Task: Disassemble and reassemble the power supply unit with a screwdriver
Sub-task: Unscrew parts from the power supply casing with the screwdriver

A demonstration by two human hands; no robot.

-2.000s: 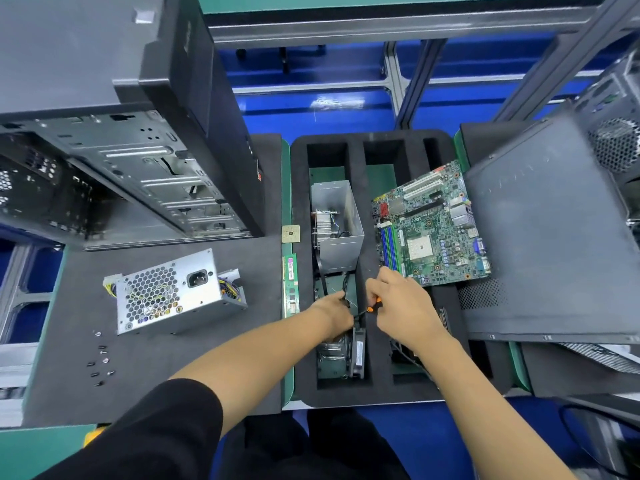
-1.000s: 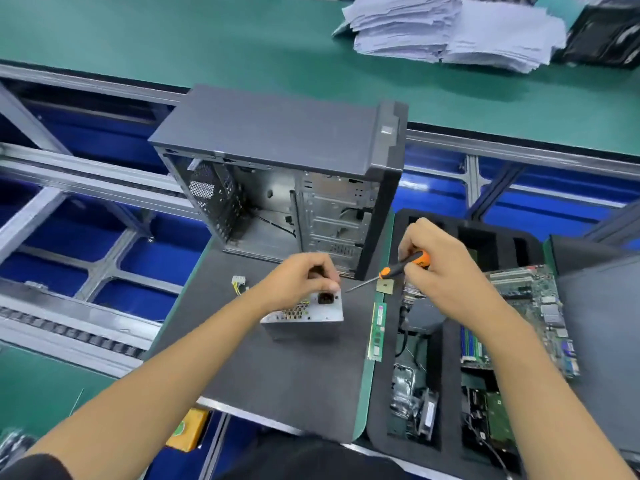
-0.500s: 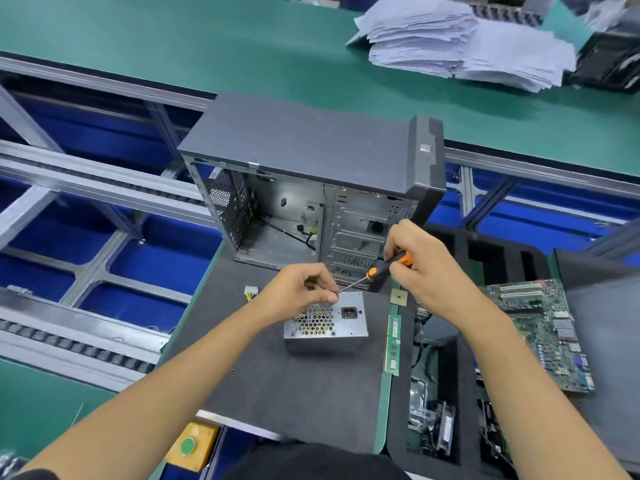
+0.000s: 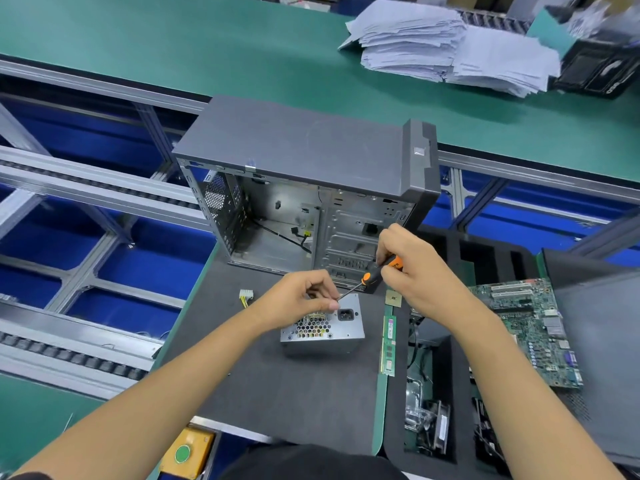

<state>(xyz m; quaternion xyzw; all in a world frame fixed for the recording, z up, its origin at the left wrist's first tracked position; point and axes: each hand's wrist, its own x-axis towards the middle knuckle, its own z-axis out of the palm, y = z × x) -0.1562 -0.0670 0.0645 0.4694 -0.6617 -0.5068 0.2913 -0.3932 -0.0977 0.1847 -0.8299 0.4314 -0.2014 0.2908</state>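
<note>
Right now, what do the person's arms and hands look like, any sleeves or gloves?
Both forearms are bare and so are the left hand and right hand: no gloves, rings or watch visible. A sliver of black sleeve shows at the left arm's top; dark clothing sits at the bottom edge.

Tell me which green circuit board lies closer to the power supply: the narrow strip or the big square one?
The narrow strip. It lies on the mat just right of the power supply; the big square board sits farther right, beyond the right hand.
</note>
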